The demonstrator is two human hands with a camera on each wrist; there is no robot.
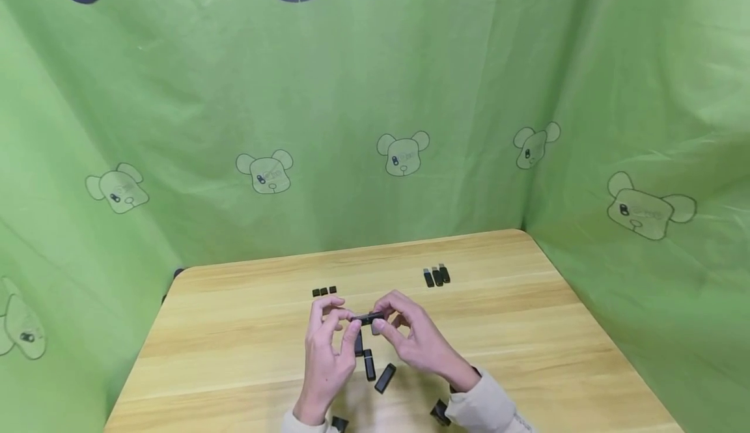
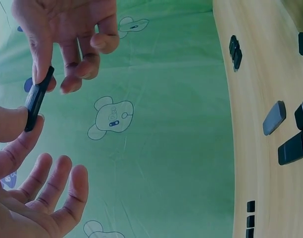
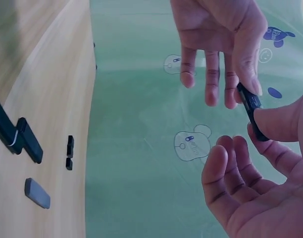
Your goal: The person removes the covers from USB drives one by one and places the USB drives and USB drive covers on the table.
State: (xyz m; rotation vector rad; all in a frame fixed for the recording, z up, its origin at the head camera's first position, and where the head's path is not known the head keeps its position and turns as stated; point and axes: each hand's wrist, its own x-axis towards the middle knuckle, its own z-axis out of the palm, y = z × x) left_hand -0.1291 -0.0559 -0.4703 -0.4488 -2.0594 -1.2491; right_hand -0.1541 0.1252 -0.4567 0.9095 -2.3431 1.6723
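Note:
A slim black USB stick is held lengthwise between both hands, above the table. My left hand pinches one end between thumb and index finger; my right hand pinches the other end the same way. In the left wrist view the stick slants between the two thumbs, and the other fingers of both hands are spread loosely. The thumbs cover parts of the stick in the right wrist view. Below the hands lie several black sticks and a grey flat piece.
On the wooden table, three small black caps form a row at the back left. Three black USB sticks with bare metal plugs lie side by side at the back right. A green curtain surrounds the table.

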